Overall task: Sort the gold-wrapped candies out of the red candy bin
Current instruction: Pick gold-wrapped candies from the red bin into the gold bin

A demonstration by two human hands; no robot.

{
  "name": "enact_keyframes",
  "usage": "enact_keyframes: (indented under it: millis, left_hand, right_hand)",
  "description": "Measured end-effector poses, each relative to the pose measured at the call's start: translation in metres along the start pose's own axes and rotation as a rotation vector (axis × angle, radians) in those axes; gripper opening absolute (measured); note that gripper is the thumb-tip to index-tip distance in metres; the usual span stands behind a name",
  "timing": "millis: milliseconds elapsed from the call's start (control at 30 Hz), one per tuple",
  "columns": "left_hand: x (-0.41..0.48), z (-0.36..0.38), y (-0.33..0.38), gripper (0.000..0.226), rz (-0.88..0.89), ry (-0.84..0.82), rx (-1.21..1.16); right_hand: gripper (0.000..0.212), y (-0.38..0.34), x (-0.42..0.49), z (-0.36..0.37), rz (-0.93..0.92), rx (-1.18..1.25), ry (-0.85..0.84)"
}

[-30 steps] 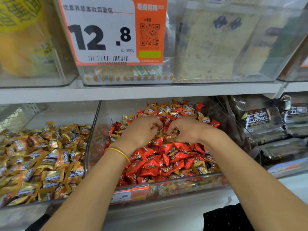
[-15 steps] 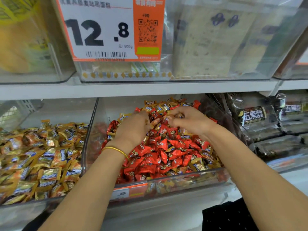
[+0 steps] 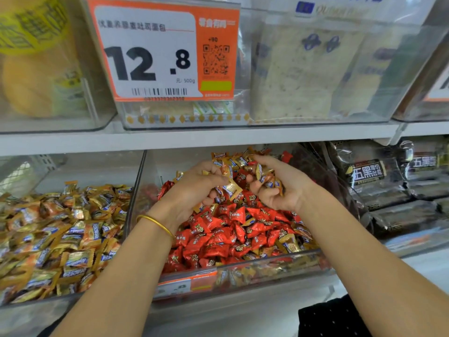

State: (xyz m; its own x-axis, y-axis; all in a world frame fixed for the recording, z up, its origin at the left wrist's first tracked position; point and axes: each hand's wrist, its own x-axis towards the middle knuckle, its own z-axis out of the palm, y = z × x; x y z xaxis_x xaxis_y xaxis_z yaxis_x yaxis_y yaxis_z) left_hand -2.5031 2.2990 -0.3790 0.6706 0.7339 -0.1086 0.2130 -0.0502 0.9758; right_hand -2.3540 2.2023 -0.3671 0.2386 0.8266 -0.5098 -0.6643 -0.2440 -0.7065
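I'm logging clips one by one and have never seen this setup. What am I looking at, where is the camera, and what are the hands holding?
There is no machine here: a person is working with bare hands. The single picture comes from a camera worn on the person's head, looking forward and down at shop shelves. The left hand, with a bangle on its wrist, and the right hand are both over a clear bin heaped with red candies. In each hand the curled fingers hold a few gold candies picked from the mix. The left bin is full of gold ones, and dark packets lie to the right. On the shelf above is a price tag reading 12.8.
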Motion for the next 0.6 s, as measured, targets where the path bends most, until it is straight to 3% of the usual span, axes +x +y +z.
enact_keyframes:
  millis: [167, 333, 467, 600]
  left_hand:
    - [-0.026, -0.016, 0.015, 0.021, -0.016, -0.102, -0.085]
    - [-0.07, -0.069, 0.024, 0.021, -0.077, -0.138, -0.061]
    - [-0.107, -0.128, 0.014, 0.021, -0.125, -0.005, -0.137]
    - [-0.123, -0.175, -0.011, 0.019, -0.125, 0.281, -0.075]
  right_hand:
    - [0.01, 0.015, -0.015, 0.027, -0.123, -0.325, 0.004]
    - [0.013, 0.039, -0.038, 0.078, -0.163, -0.46, -0.191]
    - [0.016, 0.064, -0.033, 0.138, -0.24, -0.681, -0.281]
    - [0.023, 0.086, -0.013, 0.207, -0.361, -0.921, -0.298]
